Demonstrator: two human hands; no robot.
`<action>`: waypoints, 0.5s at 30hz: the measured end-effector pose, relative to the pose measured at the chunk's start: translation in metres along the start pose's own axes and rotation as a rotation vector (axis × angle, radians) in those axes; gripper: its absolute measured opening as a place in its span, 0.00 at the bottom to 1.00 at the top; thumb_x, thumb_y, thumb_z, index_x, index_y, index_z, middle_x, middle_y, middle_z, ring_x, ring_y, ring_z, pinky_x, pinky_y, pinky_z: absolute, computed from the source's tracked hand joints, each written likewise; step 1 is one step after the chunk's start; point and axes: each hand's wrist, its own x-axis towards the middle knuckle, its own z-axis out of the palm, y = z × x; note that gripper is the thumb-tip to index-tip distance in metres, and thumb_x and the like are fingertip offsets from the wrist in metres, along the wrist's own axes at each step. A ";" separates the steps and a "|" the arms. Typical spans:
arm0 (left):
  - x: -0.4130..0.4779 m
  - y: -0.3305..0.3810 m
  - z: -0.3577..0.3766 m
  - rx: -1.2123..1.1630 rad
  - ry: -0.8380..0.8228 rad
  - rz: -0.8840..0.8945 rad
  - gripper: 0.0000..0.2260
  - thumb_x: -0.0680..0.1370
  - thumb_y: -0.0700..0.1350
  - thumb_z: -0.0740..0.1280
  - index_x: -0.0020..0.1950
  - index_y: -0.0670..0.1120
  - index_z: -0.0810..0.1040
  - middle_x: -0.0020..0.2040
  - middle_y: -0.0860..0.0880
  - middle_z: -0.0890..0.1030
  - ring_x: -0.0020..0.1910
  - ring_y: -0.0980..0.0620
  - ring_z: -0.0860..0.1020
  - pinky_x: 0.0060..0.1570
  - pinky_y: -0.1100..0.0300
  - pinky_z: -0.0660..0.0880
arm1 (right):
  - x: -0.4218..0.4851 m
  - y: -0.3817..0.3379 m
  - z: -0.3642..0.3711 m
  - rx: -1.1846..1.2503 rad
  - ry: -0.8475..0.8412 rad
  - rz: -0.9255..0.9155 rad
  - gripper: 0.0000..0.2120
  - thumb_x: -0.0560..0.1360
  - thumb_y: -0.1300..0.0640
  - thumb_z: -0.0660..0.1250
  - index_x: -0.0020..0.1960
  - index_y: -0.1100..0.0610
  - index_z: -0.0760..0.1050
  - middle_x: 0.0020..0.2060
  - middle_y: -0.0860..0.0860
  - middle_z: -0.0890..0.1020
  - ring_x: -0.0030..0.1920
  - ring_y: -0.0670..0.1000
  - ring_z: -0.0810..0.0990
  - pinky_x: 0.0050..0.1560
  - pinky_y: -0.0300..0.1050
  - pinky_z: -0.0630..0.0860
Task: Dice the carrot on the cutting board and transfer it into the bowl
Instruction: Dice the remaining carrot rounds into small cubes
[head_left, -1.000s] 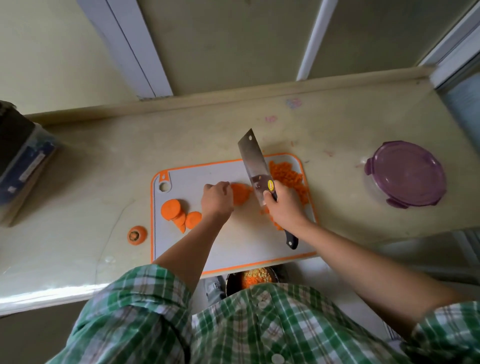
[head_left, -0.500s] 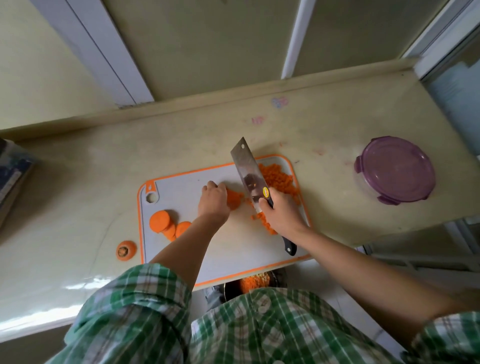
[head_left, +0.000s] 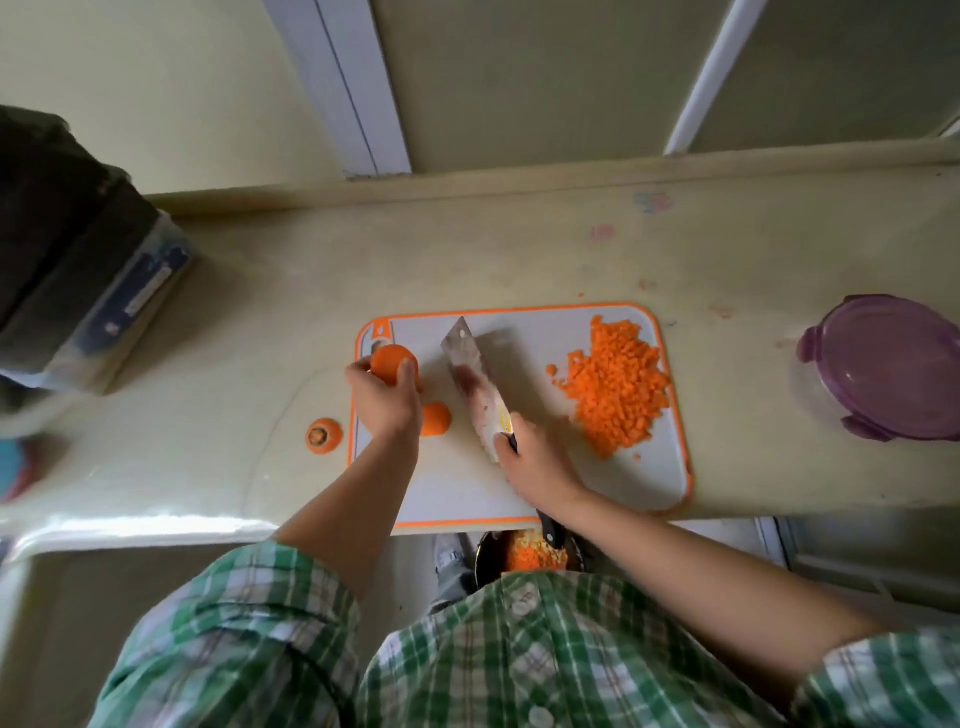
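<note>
**A:** Since a moment ago the left hand (head_left: 387, 400) has left the middle of the cutting board (head_left: 550, 325) for its left end. The piece it steadied there has joined the diced heap (head_left: 615, 387).

**B:** Its fingers?

**A:** They're curled round a thick carrot round (head_left: 390, 361), thumb on its near side. The right hand (head_left: 535, 462) grips the knife (head_left: 475, 376) high on the handle, with the blurred blade over mid-board.

**B:** How to do this well?

**A:** I'd set the round on a cut face at mid-board, tuck the fingertips, slice, then cross-cut.

**B:** Which way does it point?

**A:** It's a short stub with its round face towards the camera, so its axis seems to run roughly upward. A second round (head_left: 435, 419) lies beside the wrist, and the bowl (head_left: 482, 553) waits below the counter edge.
</note>
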 end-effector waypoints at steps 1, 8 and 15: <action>-0.003 -0.002 -0.003 0.024 -0.006 0.003 0.17 0.71 0.49 0.69 0.57 0.49 0.69 0.53 0.43 0.80 0.50 0.41 0.80 0.54 0.44 0.77 | -0.003 0.000 0.005 -0.003 -0.003 0.005 0.09 0.78 0.59 0.59 0.40 0.58 0.64 0.37 0.64 0.77 0.37 0.62 0.76 0.34 0.48 0.60; -0.035 -0.008 0.014 0.234 -0.300 0.082 0.16 0.76 0.47 0.67 0.62 0.44 0.73 0.51 0.44 0.80 0.48 0.41 0.80 0.51 0.47 0.78 | -0.007 0.028 -0.032 -0.101 0.170 0.135 0.05 0.78 0.61 0.60 0.45 0.62 0.70 0.39 0.65 0.79 0.42 0.66 0.79 0.39 0.54 0.69; -0.056 -0.012 0.047 0.396 -0.489 0.207 0.15 0.78 0.39 0.61 0.65 0.44 0.74 0.59 0.40 0.77 0.56 0.40 0.76 0.58 0.47 0.74 | -0.004 0.054 -0.060 0.006 0.181 0.205 0.07 0.77 0.57 0.59 0.41 0.56 0.64 0.35 0.63 0.78 0.33 0.56 0.72 0.35 0.63 0.76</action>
